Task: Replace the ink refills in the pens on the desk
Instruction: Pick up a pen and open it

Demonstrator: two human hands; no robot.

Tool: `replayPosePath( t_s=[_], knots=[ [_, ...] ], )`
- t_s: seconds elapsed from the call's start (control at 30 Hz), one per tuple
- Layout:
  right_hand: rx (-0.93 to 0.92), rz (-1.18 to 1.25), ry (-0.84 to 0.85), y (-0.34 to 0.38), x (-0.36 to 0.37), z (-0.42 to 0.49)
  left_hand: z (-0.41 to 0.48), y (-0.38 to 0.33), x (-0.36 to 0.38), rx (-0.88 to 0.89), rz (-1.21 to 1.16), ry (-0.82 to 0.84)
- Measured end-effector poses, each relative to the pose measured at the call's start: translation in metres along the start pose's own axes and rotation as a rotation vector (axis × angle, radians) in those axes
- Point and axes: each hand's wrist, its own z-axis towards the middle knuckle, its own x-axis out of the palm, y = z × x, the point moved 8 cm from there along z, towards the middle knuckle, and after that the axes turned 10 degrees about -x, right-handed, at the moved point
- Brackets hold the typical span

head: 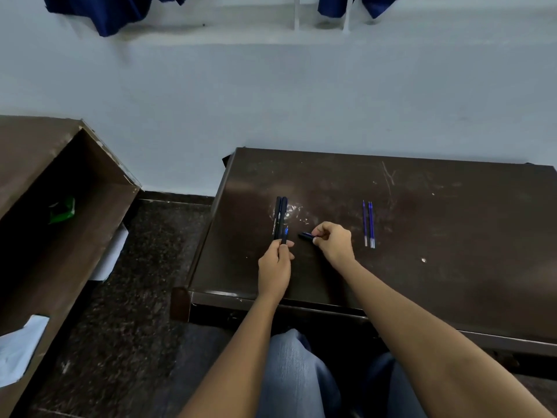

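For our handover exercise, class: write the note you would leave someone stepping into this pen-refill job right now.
Left hand: gripping the near ends of two dark pens, which point away across the desk.
Right hand: pinching a small dark pen part just above the desk.
Two blue refills lie side by side on the desk, right of the hands, untouched.
Done: one pen appears to be partly taken apart.
Left: fit the refills, then close the pens. Whether old refills are out cannot be seen.

Light: dim, soft, even.
Glare: pale sheen on the desk (391, 206) top.
Edges: wide-angle bending.
Focus: slightly soft throughout.
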Motion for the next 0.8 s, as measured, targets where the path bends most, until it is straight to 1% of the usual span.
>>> replayPosePath(
  t_s=[0.07,0.13,0.2,0.23,0.33,0.43,0.57,0.63,0.73,0.8],
  knots=[
    [-0.017,0.014,-0.02,-0.001,0.0,0.001,0.004,-0.006,0.002,0.041,0.013,-0.017],
    [-0.044,0.061,-0.107,0.002,-0.005,0.0,0.008,-0.013,0.004,0.089,0.009,-0.027],
    [-0.056,0.191,-0.196,0.009,-0.01,-0.003,0.012,-0.021,0.009,0.133,0.04,-0.031],
    [-0.048,0.283,-0.208,0.013,-0.011,-0.004,0.014,-0.025,0.012,0.151,0.068,-0.033],
    [-0.03,0.538,-0.14,0.023,-0.004,-0.001,0.02,-0.036,0.028,0.172,0.081,-0.024],
    [0.005,0.631,-0.151,0.025,-0.005,0.004,0.024,-0.044,0.042,0.219,0.066,-0.011],
    [0.104,0.787,-0.117,0.02,-0.003,0.011,0.029,-0.044,0.053,0.273,0.146,-0.017],
    [0.138,0.844,-0.09,0.017,0.0,0.014,0.033,-0.039,0.058,0.248,0.117,0.028],
    [0.128,0.863,-0.065,0.014,0.001,0.018,0.042,-0.033,0.066,0.173,0.015,0.13],
    [0.115,0.889,-0.048,0.014,0.001,0.021,0.05,-0.028,0.066,0.108,-0.04,0.169]
  ],
)
